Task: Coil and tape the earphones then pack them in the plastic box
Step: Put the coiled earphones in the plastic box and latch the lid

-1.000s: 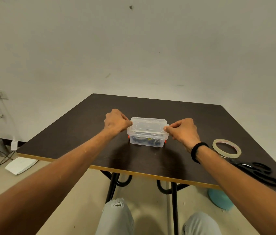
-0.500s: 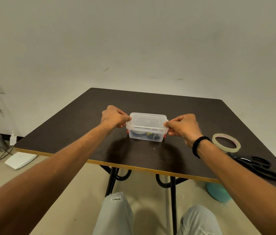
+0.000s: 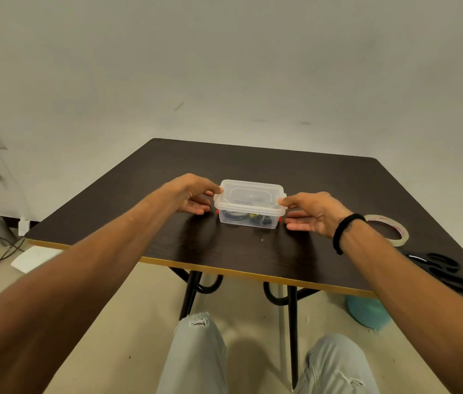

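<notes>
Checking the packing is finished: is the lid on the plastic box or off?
On. The clear lid sits flat over the plastic box, dark earphones visible inside.

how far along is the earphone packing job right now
Nearly finished. Done: the dark coiled earphones lie inside the plastic box, and its lid sits on top. In hand: the left hand and right hand flank the box ends with straight fingers. Left: little; whether the red latches are locked is unclear.
</notes>
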Available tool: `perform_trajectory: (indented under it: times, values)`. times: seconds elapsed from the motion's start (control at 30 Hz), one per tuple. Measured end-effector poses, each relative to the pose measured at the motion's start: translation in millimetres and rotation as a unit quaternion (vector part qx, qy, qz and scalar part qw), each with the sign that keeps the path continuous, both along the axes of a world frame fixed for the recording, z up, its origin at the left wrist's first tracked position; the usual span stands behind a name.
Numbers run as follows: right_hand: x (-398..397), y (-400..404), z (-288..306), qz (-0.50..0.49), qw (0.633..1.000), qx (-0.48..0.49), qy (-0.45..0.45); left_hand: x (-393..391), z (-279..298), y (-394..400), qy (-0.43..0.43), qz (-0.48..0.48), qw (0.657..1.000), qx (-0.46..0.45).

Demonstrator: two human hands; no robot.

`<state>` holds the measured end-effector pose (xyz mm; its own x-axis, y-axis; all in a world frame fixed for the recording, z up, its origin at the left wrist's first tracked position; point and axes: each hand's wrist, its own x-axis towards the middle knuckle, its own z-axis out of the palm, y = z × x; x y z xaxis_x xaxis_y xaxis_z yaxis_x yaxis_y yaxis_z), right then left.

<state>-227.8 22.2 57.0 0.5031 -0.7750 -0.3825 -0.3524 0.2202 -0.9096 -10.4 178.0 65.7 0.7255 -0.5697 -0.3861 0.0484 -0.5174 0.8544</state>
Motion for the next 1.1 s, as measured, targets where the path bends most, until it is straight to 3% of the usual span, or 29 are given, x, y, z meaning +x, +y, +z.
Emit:
perform_trajectory:
  times: [0.23, 0.43, 0.6, 0.8, 1.0, 1.1]
  values:
    - [-3, -4, 9, 0.037, 0.993, 0.110, -0.002, 0, 2, 4, 0.128, -0.001, 0.992, -0.018]
    - [-6, -4, 7, 0.014, 0.995, 0.094, -0.009, 1, 0, 8, 0.133, 0.027, 0.991, -0.015]
    - [-2, 1, 6, -0.016, 1.000, -0.015, 0.017, -8, 3, 3, -0.013, 0.037, 0.999, -0.006]
    - [8, 6, 5, -0.053, 0.990, -0.131, 0.032, -21, 1, -8, -0.203, 0.092, 0.975, 0.011]
    - [14, 13, 3, -0.069, 0.973, -0.211, 0.065, -25, -10, -8, -0.250, 0.103, 0.963, 0.012]
    - [17, 13, -1, -0.065, 0.955, -0.269, 0.108, -30, -15, -10, -0.324, 0.087, 0.942, 0.003]
